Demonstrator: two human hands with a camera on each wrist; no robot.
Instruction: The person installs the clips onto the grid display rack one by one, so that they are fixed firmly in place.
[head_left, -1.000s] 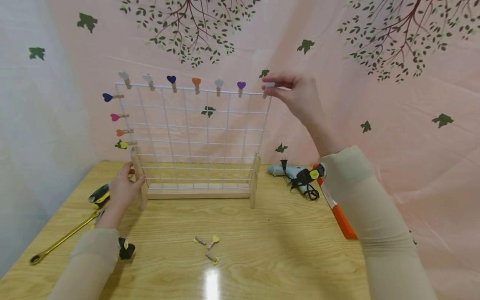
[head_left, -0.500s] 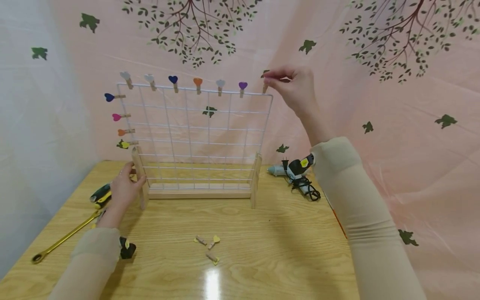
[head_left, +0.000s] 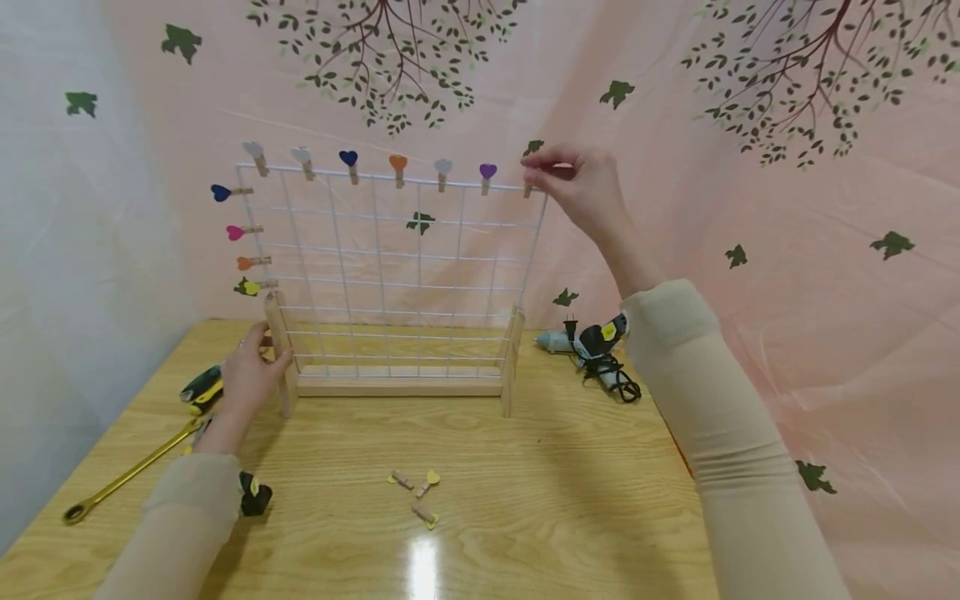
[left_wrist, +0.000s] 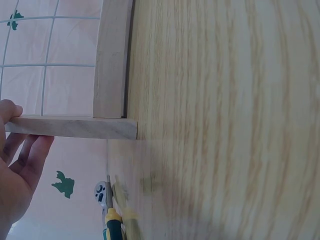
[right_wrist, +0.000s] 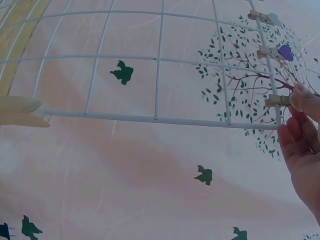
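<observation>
In the head view my left hand (head_left: 251, 375) grips the left wooden post (head_left: 275, 321) of a stand that holds a white wire grid (head_left: 397, 250). The left wrist view shows thumb on one face of the post, fingers on the other. My right hand (head_left: 585, 187) pinches a small wooden clothespin (right_wrist: 276, 101) at the top wire, near the grid's right corner. Its upper end is hidden by my fingers. Along the top wire sit several heart clothespins, among them a purple one (head_left: 487, 172) and an orange one (head_left: 398, 165). More, such as a pink one (head_left: 236, 233), line the left side.
Several yellow-heart clothespins (head_left: 425, 515) lie on the wooden table (head_left: 525, 517). At left are a golden wrench (head_left: 135, 471) and a green-and-yellow handled tool (head_left: 201, 385). A glue gun (head_left: 555, 341) with coiled black cord lies right, partly behind my right wrist camera.
My right hand rose slightly with the clothespin, then came down again, bringing it lower over the top wire. The right forearm shifted left. My left hand stays on the post.
</observation>
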